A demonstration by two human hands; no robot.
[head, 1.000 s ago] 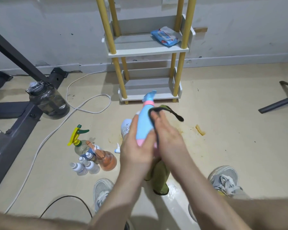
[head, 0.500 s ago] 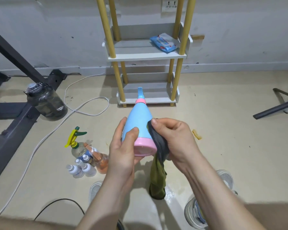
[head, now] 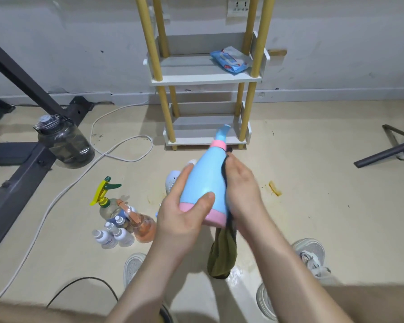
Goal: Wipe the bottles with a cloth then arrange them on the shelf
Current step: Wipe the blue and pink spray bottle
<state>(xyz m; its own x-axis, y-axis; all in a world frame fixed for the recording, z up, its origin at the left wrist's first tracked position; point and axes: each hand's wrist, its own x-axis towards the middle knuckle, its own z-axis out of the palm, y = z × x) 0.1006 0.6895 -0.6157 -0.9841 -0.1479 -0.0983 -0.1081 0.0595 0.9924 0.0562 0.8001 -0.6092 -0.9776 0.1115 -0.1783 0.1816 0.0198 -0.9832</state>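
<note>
My left hand (head: 182, 217) grips the pink base of a blue bottle (head: 207, 183), whose nozzle tilts away toward the shelf (head: 205, 79). Against the bottle's right side my right hand (head: 241, 190) presses a dark olive cloth (head: 222, 255), and the cloth's loose end hangs down below the bottle. A white speckled bottle (head: 172, 180) lies on the floor, partly hidden behind my left hand. Further left on the floor stands a cluster of several bottles: a yellow-green trigger sprayer (head: 105, 197), an orange spray bottle (head: 142, 226) and small white ones (head: 113, 235).
A blue wipes pack (head: 231, 59) lies on the shelf's middle tier. A dark water jug (head: 64, 142) sits by a black metal frame (head: 21, 164) at left. A white cable (head: 117, 155) and a black cable (head: 79, 285) cross the floor. My shoes (head: 313, 257) are below.
The bottle has tilted so its nozzle points up and to the right. My right hand with the cloth slid up along the bottle's right side from near the base.
</note>
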